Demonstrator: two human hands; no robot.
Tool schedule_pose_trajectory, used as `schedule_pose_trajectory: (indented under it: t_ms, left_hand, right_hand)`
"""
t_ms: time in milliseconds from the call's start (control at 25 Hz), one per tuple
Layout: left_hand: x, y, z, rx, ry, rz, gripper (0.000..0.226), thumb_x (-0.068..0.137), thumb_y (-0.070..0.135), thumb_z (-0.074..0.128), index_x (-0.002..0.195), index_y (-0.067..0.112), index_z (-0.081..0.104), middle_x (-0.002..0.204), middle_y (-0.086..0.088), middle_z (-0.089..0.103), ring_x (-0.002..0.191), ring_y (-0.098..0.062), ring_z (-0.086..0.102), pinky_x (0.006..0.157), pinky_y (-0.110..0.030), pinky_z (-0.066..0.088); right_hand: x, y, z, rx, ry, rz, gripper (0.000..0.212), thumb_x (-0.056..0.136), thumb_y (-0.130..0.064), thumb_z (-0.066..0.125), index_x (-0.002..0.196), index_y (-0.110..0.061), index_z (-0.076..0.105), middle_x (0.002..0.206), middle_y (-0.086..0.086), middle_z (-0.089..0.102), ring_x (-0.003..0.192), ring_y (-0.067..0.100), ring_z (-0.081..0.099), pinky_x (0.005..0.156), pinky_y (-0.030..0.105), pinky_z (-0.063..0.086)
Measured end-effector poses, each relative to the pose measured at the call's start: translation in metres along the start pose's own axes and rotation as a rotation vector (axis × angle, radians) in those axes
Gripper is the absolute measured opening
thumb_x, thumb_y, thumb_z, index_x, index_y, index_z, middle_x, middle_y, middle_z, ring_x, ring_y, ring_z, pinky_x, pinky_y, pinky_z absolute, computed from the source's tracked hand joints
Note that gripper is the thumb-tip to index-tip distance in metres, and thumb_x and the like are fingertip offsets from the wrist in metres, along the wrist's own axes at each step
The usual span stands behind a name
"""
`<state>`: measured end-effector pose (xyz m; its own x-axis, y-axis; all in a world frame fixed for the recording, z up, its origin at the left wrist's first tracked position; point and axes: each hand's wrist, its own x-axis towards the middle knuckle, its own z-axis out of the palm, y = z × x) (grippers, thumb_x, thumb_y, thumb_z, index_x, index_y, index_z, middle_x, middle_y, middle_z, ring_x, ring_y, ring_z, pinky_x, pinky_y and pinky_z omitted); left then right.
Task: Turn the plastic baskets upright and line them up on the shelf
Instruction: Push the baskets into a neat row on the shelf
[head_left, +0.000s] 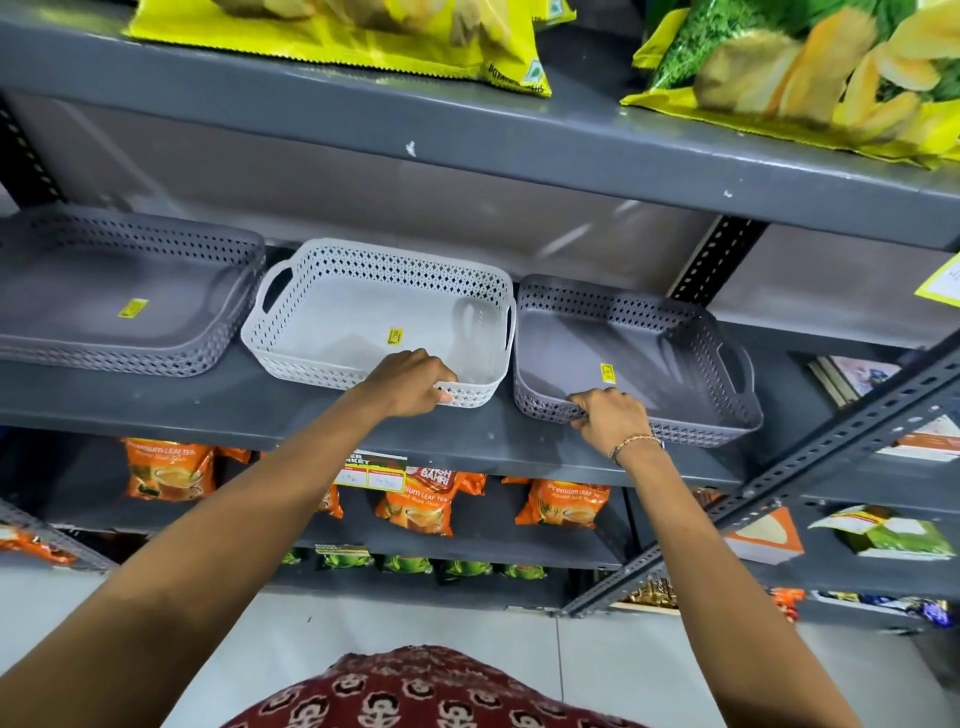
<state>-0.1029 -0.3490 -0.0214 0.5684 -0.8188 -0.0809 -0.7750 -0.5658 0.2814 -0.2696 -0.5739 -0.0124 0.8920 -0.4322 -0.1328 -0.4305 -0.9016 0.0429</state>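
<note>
While three baskets sit upright along the shelf (260, 410), the left hand (410, 382) grips the white basket's (363, 312) front rim and the right hand (610, 418) grips the grey basket's (649, 353) beside it.

Big yellow chip bags (810, 67) lie up on the top board. Orange tea packs (415, 506) stand down low. Green packs (405, 564) sit under them.

I see matt perforated plastic on the white basket (374, 312) and both grey baskets (639, 358), a smooth painted grey metal shelf (260, 410), and glossy foil-like tea packets (169, 467) beneath.
</note>
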Motion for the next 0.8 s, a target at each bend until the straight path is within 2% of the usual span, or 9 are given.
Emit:
schedule_pose_trajectory:
  t_ms: [360, 560, 800]
  left_hand:
    - [-0.009, 0.005, 0.003, -0.003, -0.012, -0.024, 0.031, 0.088, 0.025, 0.058, 0.118, 0.026, 0.063, 0.111, -0.019, 0.062, 0.111, -0.035, 0.053, 0.079, -0.034, 0.038]
    - [-0.014, 0.007, 0.003, 0.0, -0.041, -0.043, 0.028, 0.088, 0.024, 0.058, 0.115, 0.028, 0.064, 0.11, -0.017, 0.063, 0.108, -0.034, 0.054, 0.077, -0.033, 0.039]
    - [-0.014, 0.013, 0.002, 0.016, -0.038, -0.083, 0.035, 0.089, 0.025, 0.057, 0.124, 0.027, 0.059, 0.117, -0.018, 0.061, 0.114, -0.033, 0.051, 0.085, -0.035, 0.041]
  right_hand:
    - [-0.01, 0.005, 0.001, 0.015, -0.01, -0.017, 0.037, 0.088, -0.024, 0.057, 0.125, -0.027, 0.057, 0.115, 0.016, 0.067, 0.109, 0.035, 0.06, 0.087, 0.04, 0.051]
    - [-0.014, 0.007, 0.001, 0.026, -0.018, -0.029, 0.038, 0.087, -0.026, 0.058, 0.125, -0.027, 0.057, 0.118, 0.015, 0.066, 0.109, 0.034, 0.06, 0.089, 0.04, 0.051]
    - [-0.016, 0.009, -0.002, 0.024, -0.03, -0.056, 0.039, 0.088, -0.026, 0.058, 0.127, -0.026, 0.056, 0.118, 0.016, 0.064, 0.11, 0.035, 0.059, 0.088, 0.04, 0.051]
